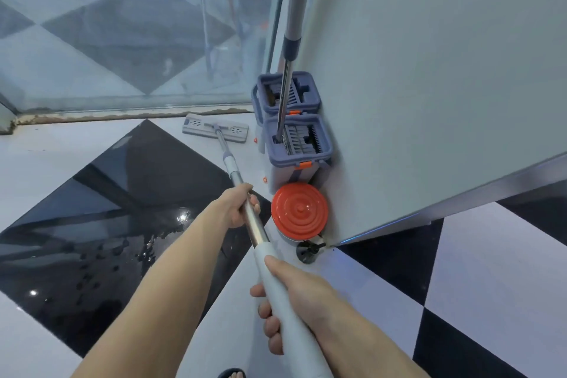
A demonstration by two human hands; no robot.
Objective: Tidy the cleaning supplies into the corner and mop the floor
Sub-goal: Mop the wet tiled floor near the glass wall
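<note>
Both hands hold the mop [242,193]: left hand [237,207] wrapped on the steel shaft, right hand [294,301] on the pale plastic grip. Its flat rectangular head [214,127] lies on glossy black-and-white floor [92,147] tiles by the glass. Two blue-grey buckets [299,144] and a ribbed orange lid [299,212] sit against the wall. Second mop's top is cut off.

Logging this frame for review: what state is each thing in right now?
Flat mop: head flat on the floor, handle held in both hands.
Left hand: closed on the metal shaft.
Right hand: closed on the white grip.
Near bucket: against the wall, second mop standing in its slot.
Far bucket: behind it, in the corner.
Red lid: on its container, closed.
</note>
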